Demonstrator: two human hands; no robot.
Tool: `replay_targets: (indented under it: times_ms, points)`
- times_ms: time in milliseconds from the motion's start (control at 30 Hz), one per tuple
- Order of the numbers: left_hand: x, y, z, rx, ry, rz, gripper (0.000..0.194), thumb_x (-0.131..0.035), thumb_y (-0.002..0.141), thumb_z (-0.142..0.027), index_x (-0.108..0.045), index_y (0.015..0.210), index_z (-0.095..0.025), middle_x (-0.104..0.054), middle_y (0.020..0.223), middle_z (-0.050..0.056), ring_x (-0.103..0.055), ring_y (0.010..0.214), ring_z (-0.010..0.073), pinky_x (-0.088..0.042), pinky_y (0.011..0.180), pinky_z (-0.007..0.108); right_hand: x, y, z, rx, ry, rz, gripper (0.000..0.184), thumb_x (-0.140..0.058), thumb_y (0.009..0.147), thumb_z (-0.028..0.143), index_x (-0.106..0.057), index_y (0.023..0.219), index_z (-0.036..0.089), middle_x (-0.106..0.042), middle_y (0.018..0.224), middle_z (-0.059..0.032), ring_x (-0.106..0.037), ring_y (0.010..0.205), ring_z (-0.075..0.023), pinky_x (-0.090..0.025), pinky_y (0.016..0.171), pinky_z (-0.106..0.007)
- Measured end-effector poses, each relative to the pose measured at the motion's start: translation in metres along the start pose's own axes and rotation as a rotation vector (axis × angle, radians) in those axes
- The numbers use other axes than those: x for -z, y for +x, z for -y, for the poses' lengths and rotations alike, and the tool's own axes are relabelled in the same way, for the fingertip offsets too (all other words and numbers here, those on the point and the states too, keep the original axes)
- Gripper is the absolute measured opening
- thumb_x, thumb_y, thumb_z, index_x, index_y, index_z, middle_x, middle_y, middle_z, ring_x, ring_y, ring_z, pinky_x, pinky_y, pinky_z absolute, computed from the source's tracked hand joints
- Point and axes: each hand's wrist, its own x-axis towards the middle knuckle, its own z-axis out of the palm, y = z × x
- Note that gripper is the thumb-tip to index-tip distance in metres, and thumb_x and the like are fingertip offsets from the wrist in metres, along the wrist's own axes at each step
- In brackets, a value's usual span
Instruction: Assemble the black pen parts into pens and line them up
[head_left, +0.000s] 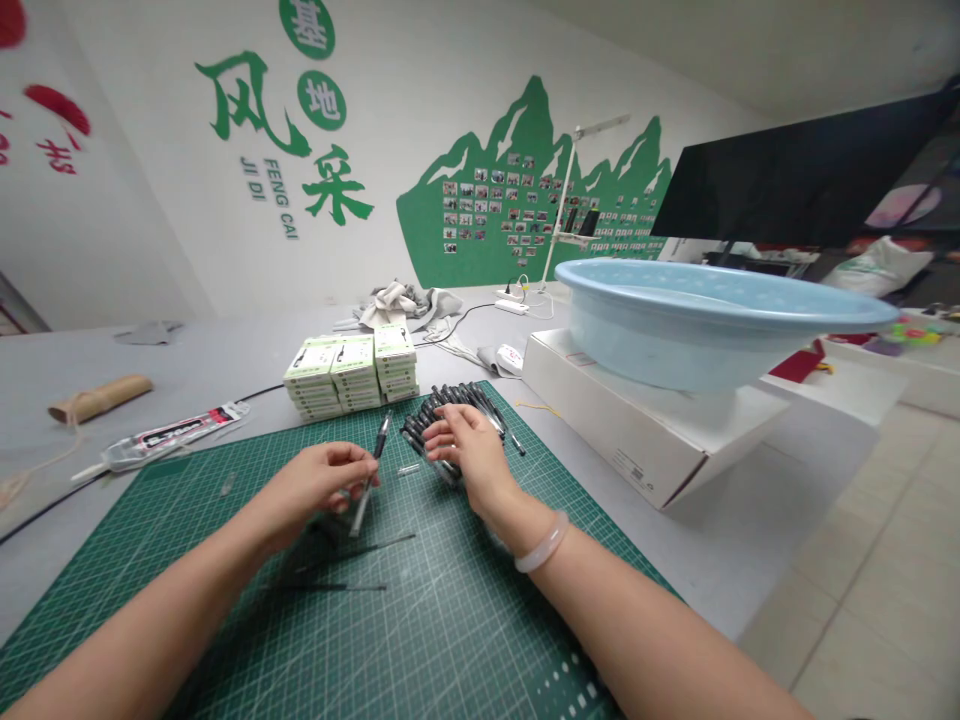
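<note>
My left hand is closed on a gel pen with a black tip end and a clear barrel, held slanted above the green cutting mat. Over a pile of black and clear pens, my right hand hovers with its fingers slightly bent and apart; part of the pile is hidden behind it. Between the hands lies a small clear plastic piece. Two thin dark sticks, one a refill-like rod, rest on the mat below my left hand.
Stacked small green-and-white boxes stand at the mat's far edge. To the left are a pen bag and a brown roll. A blue basin sits on a white box at right. Cloths lie behind.
</note>
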Motion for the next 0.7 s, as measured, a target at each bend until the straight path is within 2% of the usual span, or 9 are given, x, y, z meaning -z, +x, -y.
replay_targets:
  times_ms: [100, 167, 267, 333, 400, 500, 600, 700]
  points:
    - [0.006, 0.021, 0.007, 0.046, 0.028, -0.073, 0.043, -0.073, 0.061, -0.056, -0.055, 0.061, -0.017, -0.05, 0.057, -0.003, -0.044, 0.052, 0.0107, -0.034, 0.05, 0.022, 0.008, 0.006, 0.0, 0.126, -0.178, -0.067, 0.015, -0.057, 0.086, 0.031, -0.058, 0.093, 0.018, -0.065, 0.071, -0.0007, -0.058, 0.057, -0.0128, -0.047, 0.051, -0.024]
    - [0.007, 0.035, 0.01, 0.064, 0.101, -0.085, 0.046, -0.071, 0.058, -0.059, -0.049, 0.055, -0.018, -0.044, 0.05, -0.005, -0.039, 0.047, 0.0097, -0.032, 0.047, 0.022, 0.012, 0.005, -0.001, 0.276, -0.453, -0.034, 0.011, -0.055, 0.087, 0.021, -0.062, 0.095, 0.019, -0.067, 0.078, -0.0017, -0.06, 0.067, -0.0144, -0.049, 0.062, -0.027]
    - [0.004, 0.052, 0.01, 0.084, 0.203, -0.118, 0.043, -0.066, 0.061, -0.057, -0.045, 0.051, -0.02, -0.039, 0.045, -0.005, -0.036, 0.042, 0.0092, -0.03, 0.043, 0.023, 0.014, 0.0, -0.007, 0.544, -1.032, 0.208, 0.02, -0.053, 0.087, 0.01, -0.068, 0.097, 0.019, -0.069, 0.096, -0.0051, -0.059, 0.09, -0.0179, -0.046, 0.084, -0.032]
    - [0.001, 0.06, 0.009, 0.09, 0.261, -0.139, 0.039, -0.064, 0.064, -0.052, -0.046, 0.049, -0.02, -0.041, 0.043, -0.004, -0.037, 0.04, 0.0098, -0.03, 0.042, 0.024, 0.013, -0.004, -0.014, 0.649, -1.352, 0.388, 0.022, -0.052, 0.089, 0.008, -0.069, 0.099, 0.018, -0.068, 0.099, -0.0072, -0.055, 0.093, -0.0195, -0.044, 0.086, -0.032]
    - [-0.003, 0.066, 0.007, 0.095, 0.346, -0.152, 0.036, -0.062, 0.066, -0.046, -0.048, 0.046, -0.02, -0.047, 0.042, -0.001, -0.042, 0.039, 0.0116, -0.033, 0.042, 0.025, 0.011, -0.006, -0.022, 0.697, -1.556, 0.481, 0.022, -0.049, 0.091, 0.009, -0.068, 0.099, 0.017, -0.066, 0.095, -0.0081, -0.053, 0.09, -0.0202, -0.043, 0.083, -0.031]
    - [-0.008, 0.07, 0.002, 0.094, 0.495, -0.156, 0.032, -0.061, 0.068, -0.035, -0.053, 0.041, -0.019, -0.055, 0.043, 0.004, -0.049, 0.04, 0.0149, -0.039, 0.046, 0.027, 0.008, -0.007, -0.029, 0.738, -1.698, 0.496, 0.021, -0.046, 0.094, 0.012, -0.066, 0.095, 0.016, -0.064, 0.091, -0.0083, -0.051, 0.089, -0.0216, -0.043, 0.082, -0.032]
    - [-0.015, 0.07, -0.003, 0.08, 0.616, -0.159, 0.033, -0.059, 0.069, -0.028, -0.055, 0.038, -0.018, -0.059, 0.044, 0.007, -0.055, 0.043, 0.0176, -0.043, 0.052, 0.028, 0.008, -0.006, -0.028, 0.744, -1.732, 0.479, 0.019, -0.047, 0.093, 0.011, -0.065, 0.09, 0.015, -0.064, 0.09, -0.0087, -0.051, 0.089, -0.0231, -0.044, 0.079, -0.032]
    - [-0.027, 0.066, -0.008, 0.037, 0.691, -0.168, 0.033, -0.056, 0.072, -0.026, -0.057, 0.04, -0.019, -0.062, 0.046, 0.008, -0.062, 0.051, 0.0201, -0.047, 0.059, 0.027, 0.01, -0.005, -0.018, 0.717, -1.677, 0.332, 0.016, -0.049, 0.09, 0.009, -0.064, 0.092, 0.015, -0.063, 0.093, -0.0098, -0.051, 0.091, -0.024, -0.044, 0.077, -0.033]
